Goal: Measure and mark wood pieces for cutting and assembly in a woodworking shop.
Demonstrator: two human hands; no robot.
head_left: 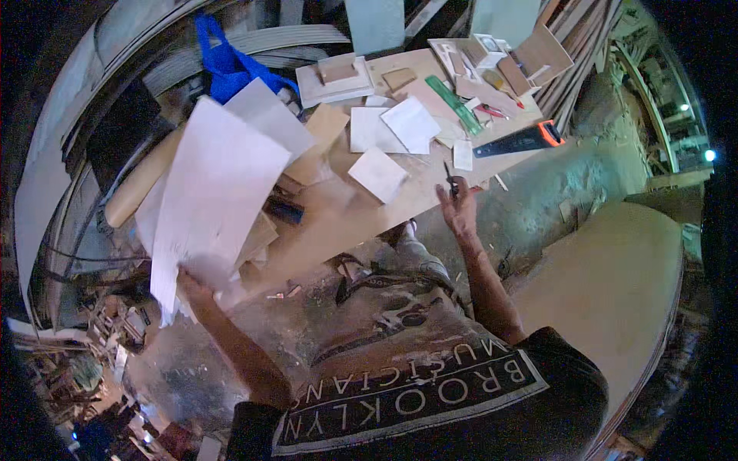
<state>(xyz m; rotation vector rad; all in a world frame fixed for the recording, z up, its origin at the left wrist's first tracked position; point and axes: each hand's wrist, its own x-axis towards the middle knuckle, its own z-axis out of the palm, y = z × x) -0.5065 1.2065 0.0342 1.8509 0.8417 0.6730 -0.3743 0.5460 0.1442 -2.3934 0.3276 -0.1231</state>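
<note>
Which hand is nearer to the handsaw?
Right. The right hand, holding a slim dark tool, is just below and left of the handsaw; the left hand is much farther left, gripping the large pale board.

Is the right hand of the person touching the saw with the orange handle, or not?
Apart. The head view shows it: a strip of tabletop is visible between the right hand and the saw.

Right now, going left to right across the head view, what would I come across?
Large pale board, small square pale panel, right hand with a dark slender tool, handsaw with an orange-and-black handle.
</note>
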